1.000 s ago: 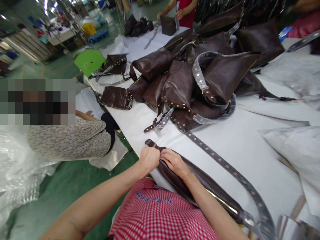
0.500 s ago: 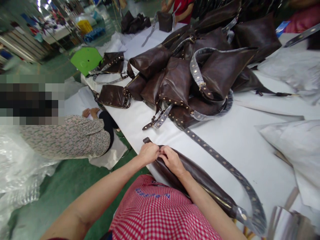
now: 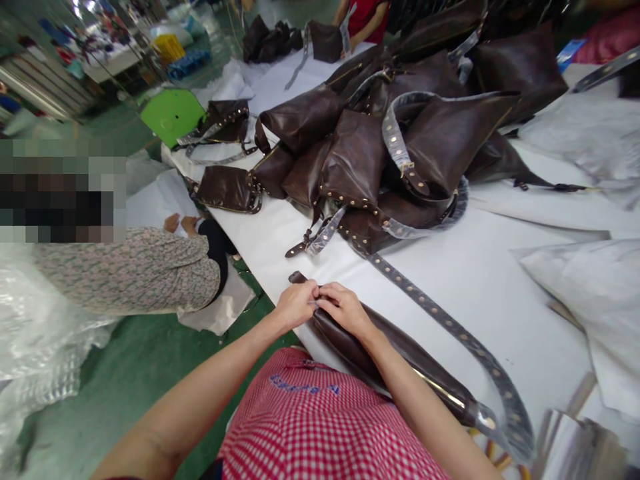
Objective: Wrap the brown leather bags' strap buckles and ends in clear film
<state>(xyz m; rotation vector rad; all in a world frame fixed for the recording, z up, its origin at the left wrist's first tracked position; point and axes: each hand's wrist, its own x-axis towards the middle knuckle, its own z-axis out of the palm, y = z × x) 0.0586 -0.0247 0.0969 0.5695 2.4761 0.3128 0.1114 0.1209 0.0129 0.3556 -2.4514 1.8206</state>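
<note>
The brown bag (image 3: 410,350) lies at the worktop's (image 3: 540,307) near edge; left hand (image 3: 299,305) and right hand (image 3: 344,308) pinch its far end, the exact part hidden; probably soft and light, it is best held by this narrow end

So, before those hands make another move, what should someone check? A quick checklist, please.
1. Left hand at one end of the bag: ok.
2. Right hand close beside it: ok.
3. Bag resting on the table: ok.
4. Strap away from both hands: ok.
5. Pile apart from both hands: ok.
6. What the hands pinch: cannot tell, too small.
</note>
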